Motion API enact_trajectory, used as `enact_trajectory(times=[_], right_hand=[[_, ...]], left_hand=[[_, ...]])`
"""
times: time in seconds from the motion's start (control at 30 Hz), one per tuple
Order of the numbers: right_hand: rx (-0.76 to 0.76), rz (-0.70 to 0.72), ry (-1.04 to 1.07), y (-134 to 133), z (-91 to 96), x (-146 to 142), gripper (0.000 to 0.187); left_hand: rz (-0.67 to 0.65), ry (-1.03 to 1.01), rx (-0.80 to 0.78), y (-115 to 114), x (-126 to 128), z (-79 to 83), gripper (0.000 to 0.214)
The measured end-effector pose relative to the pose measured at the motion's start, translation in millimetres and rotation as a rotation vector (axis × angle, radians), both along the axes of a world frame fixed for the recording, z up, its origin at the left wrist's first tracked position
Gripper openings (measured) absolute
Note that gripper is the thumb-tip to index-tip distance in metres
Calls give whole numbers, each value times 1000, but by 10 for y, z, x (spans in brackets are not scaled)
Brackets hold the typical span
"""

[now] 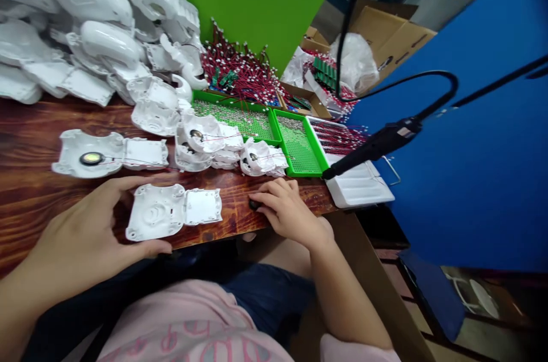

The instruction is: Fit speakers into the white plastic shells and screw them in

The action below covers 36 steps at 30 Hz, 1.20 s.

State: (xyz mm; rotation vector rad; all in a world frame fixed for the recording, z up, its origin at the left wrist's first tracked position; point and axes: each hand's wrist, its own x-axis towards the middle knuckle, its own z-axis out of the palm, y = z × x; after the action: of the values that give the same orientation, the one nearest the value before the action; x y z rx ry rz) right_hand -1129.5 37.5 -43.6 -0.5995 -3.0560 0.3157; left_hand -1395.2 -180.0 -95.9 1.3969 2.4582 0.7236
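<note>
My left hand curves around the left end of a white plastic housing on the wooden bench, thumb along its near edge and fingers at its far side. The housing's inside faces up, with a flat rectangular part on its right. To the right, my right hand pinches a small black round speaker at the bench top, mostly hidden by the fingers. Behind my left hand lies another opened housing, with a round speaker with a yellowish centre and thin wires seated in it.
Stacked housings with speakers stand behind the work spot. A pile of white shells fills the back left. Green trays, red wires and a white foam tray sit right. A black electric screwdriver hangs at right.
</note>
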Motion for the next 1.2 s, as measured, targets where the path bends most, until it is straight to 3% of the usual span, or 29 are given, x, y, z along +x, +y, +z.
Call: enact_trajectory(times=[0.1, 0.2, 0.37, 0.53, 0.73, 0.97, 1.2], right_hand=[[5, 14, 5, 2, 19, -22, 23], [-63, 58, 132, -102, 119, -126, 19], [-151, 227, 360, -472, 281, -633, 20], [-29, 367, 241, -686, 202, -1155, 21], [6, 321, 100, -771, 83, -1351, 12], [-62, 180, 109, -827, -4, -1356, 13], [-86, 152, 117, -842, -3, -1343, 13]], left_hand=[[-42, -87, -13, 2, 29, 155, 102], [-133, -123, 37, 0, 6, 203, 92], [-192, -130, 98, -24, -37, 110, 84], [-174, -107, 187, -36, -30, 20, 88], [-181, -114, 226, -3, -24, 23, 84], [-180, -101, 233, -8, -13, -9, 80], [-180, -114, 207, -15, -13, -11, 79]])
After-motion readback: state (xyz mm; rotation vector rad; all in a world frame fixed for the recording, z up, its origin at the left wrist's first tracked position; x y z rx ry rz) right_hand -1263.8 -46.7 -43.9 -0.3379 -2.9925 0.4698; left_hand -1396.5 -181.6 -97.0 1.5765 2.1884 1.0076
